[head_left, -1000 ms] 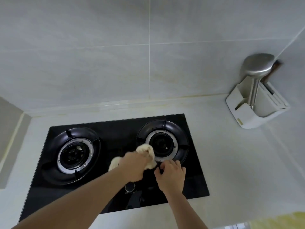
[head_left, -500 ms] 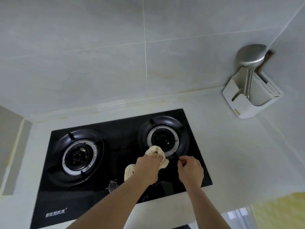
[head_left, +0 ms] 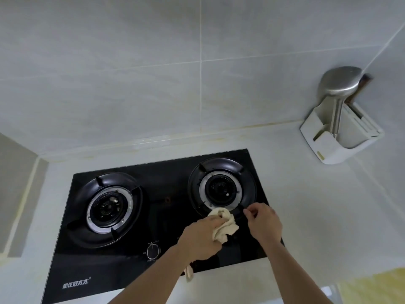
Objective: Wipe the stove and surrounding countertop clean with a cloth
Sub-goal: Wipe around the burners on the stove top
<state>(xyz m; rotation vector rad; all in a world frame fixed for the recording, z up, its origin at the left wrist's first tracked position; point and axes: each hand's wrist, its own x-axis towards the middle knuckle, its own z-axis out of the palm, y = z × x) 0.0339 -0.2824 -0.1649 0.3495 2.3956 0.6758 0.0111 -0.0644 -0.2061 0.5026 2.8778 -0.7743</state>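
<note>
Your left hand (head_left: 200, 239) grips the cloth (head_left: 223, 226) at the right burner's (head_left: 221, 189) six o'clock; your right hand (head_left: 264, 222) pinches its pan support (head_left: 242, 208).

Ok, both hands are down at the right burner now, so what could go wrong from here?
1. The right hand pinches the pan support of the right burner; it could shift off its seat.
2. The cloth held by the left hand may snag on a prong.
3. A cloth tail hangs near the knob and could drag over it.
</note>
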